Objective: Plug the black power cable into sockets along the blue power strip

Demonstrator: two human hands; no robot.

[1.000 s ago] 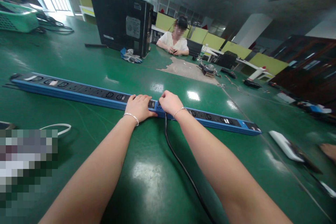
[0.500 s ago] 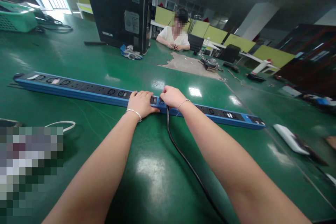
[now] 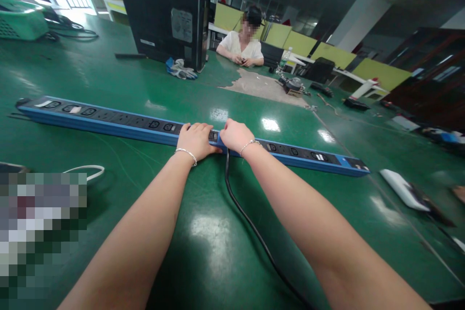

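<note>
A long blue power strip (image 3: pixel 105 125) with black sockets lies across the green table. My left hand (image 3: pixel 197 140) rests over its middle, fingers on the top face and thumb along the near side, gripping it. Just to the right, my right hand (image 3: pixel 238 134) is closed at the strip's middle, around the upper end of a black cable (image 3: pixel 250 218). The plug end is hidden beneath the fingers. From there the cable runs down towards the lower right, between my forearms.
A black computer case (image 3: pixel 163 19) stands at the back, with gloves (image 3: pixel 181 69) beside it. Across the table (image 3: pixel 145 92) sits a person (image 3: pixel 241 46). A green basket (image 3: pixel 22 19) is far left; a white object (image 3: pixel 403 189) lies right of the strip.
My right hand has shifted slightly left, closer to my left hand, and the cable's upper end has moved left with it. My left hand stays on the strip.
</note>
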